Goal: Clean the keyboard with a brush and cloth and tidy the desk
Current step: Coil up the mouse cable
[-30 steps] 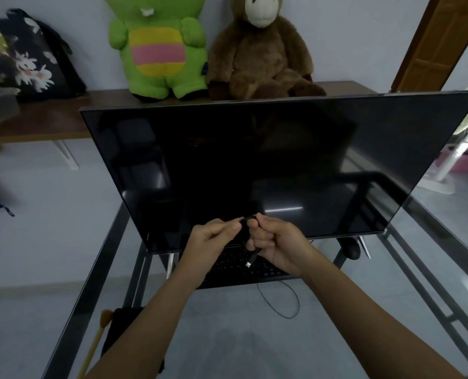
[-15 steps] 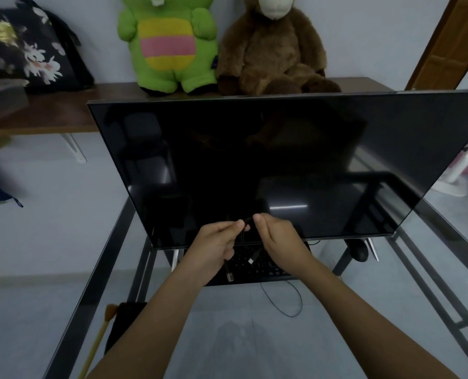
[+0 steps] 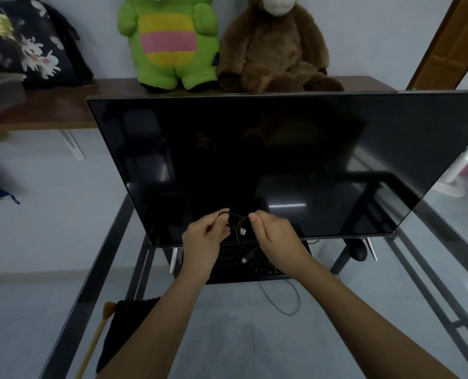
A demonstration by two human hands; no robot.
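Both my hands hold a thin black cable (image 3: 239, 228) above the black keyboard (image 3: 250, 265), in front of the monitor's lower edge. My left hand (image 3: 205, 239) pinches one part of the cable, and my right hand (image 3: 273, 233) pinches another between thumb and fingers. The cable forms a loop between them, with two plug ends hanging down. A wooden-handled brush (image 3: 98, 332) and a black cloth (image 3: 126, 324) lie on the glass desk (image 3: 227, 337) at the front left.
A large dark monitor (image 3: 282, 165) stands on the desk behind the keyboard. A black mouse (image 3: 358, 253) sits to the right, under the screen. The keyboard's thin wire (image 3: 284, 299) curls on the glass. Two plush toys (image 3: 172, 45) sit on a shelf behind.
My hands have drawn slightly apart, opening the cable into a loop. One plug end now hangs lower over the keyboard.
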